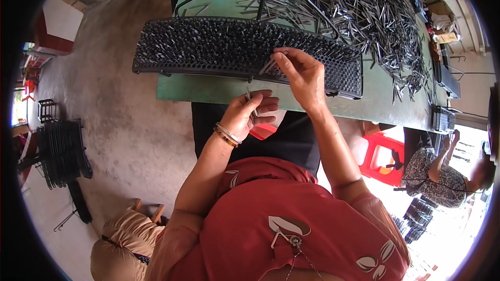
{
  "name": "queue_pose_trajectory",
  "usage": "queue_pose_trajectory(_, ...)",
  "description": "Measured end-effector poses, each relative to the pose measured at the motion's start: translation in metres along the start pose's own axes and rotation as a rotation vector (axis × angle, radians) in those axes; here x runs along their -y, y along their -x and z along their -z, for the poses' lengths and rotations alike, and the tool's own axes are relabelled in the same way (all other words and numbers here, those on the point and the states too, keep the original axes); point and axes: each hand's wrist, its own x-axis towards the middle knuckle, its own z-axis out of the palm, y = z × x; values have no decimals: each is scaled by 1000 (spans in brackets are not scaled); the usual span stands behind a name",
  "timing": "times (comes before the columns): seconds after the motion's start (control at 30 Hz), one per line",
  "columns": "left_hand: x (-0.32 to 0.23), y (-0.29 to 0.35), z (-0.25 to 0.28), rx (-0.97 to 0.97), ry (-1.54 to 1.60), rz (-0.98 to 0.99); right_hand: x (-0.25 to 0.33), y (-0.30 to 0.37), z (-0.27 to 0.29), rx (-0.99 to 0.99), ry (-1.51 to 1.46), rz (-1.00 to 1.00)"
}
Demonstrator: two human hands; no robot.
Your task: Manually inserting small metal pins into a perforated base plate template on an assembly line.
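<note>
The left hand (249, 112) is curled narrow around a small bundle of thin metal pins (250, 99), held just off the near edge of the green surface (208, 89); the grip looks loose at the fingertips, so a pin could slip out and drop to the concrete floor (130, 125) below the hand; the likely cause would be the bundle shifting as pins are drawn from it. To its right and a little farther out, the right hand (302, 75) pinches one pin (272, 64) between thumb and forefinger, tip touching or just above the black perforated rack (208, 47); the holes are small and close together, so the pin could miss its hole or land tilted if the hand comes in at an angle. The rack lies directly under the right hand and beyond the left; the loose heap of pins (364, 10) lies well beyond and right of both hands.
</note>
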Motion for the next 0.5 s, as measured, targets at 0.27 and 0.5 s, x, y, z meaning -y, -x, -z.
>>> queue_pose_trajectory(0.27,6,3,-3,12,-19,40,-6,-3,-19,-52,212,261)
queue_pose_trajectory(0.5,7,4,-2,32,1,33,-15,2,-26,-56,345,441)
